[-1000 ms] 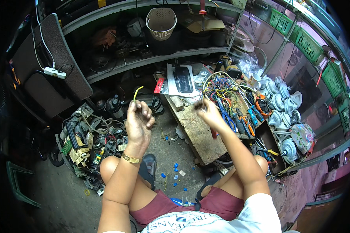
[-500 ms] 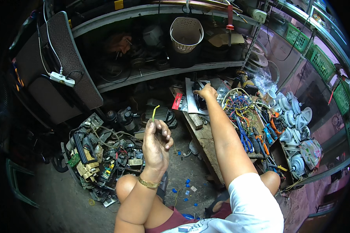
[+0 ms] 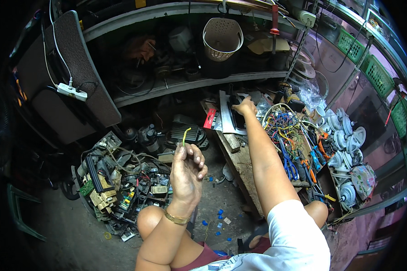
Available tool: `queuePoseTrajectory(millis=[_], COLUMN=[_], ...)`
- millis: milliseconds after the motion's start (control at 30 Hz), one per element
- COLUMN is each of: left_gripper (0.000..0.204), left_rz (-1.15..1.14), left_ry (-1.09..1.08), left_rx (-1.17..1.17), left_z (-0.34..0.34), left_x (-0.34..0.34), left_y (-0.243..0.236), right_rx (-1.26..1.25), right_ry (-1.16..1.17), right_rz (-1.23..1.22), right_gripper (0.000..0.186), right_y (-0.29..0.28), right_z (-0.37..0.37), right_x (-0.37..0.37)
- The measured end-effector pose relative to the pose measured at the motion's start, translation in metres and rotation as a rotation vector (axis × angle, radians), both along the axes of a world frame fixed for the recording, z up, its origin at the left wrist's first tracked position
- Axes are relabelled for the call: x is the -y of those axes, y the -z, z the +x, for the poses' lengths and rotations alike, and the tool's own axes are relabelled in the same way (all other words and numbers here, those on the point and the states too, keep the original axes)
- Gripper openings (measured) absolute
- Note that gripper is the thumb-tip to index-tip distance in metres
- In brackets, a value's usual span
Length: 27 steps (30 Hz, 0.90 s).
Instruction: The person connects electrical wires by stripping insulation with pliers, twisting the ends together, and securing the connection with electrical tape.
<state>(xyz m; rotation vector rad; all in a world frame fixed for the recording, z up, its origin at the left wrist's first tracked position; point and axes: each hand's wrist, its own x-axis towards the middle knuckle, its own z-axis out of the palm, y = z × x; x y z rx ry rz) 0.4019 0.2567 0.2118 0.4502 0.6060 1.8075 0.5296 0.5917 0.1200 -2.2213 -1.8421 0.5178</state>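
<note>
Right hand (image 3: 245,107) moved to black object (image 3: 235,117), grip unclear, left fingers (image 3: 197,156) pinching yellow wire (image 3: 185,135), wire tangle (image 3: 282,126) nearby

This looks like a cramped electrical repair workshop, centred on a rough wooden counter (image 3: 242,165). Along the counter's right side lie a tangle of coloured wires (image 3: 282,124) and blue- and orange-handled hand tools (image 3: 286,159), with white plastic wheels (image 3: 356,139) piled farther right. On the floor (image 3: 83,237) left of the counter sits a heap of circuit boards and casings (image 3: 103,198); beyond the counter runs a parts-laden shelf (image 3: 203,81).
</note>
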Motion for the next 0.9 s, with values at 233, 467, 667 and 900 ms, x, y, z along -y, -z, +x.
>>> queuePoseTrajectory(millis=[233, 467, 667, 900], left_gripper=[0.021, 0.020, 0.019, 0.017], left_rz=[-0.076, -0.076, -0.099, -0.126], left_ry=[0.004, 0.170, 0.311, 0.459], left_rx=[-0.104, -0.091, -0.207, -0.255], left_z=[0.004, 0.038, 0.079, 0.114], left_x=[-0.007, -0.011, 0.001, 0.022], left_y=[0.008, 0.031, 0.036, 0.029], right_rx=[-0.087, -0.765, -1.358, -1.432], right_ry=[-0.027, -0.401, -0.472, -0.532], right_rz=[-0.015, -0.084, -0.183, -0.250], right_gripper=[0.104, 0.024, 0.020, 0.037], right_y=[-0.018, -0.092, -0.100, -0.099], right_z=[0.003, 0.086, 0.140, 0.139], right_x=[-0.005, 0.057, 0.225, 0.305])
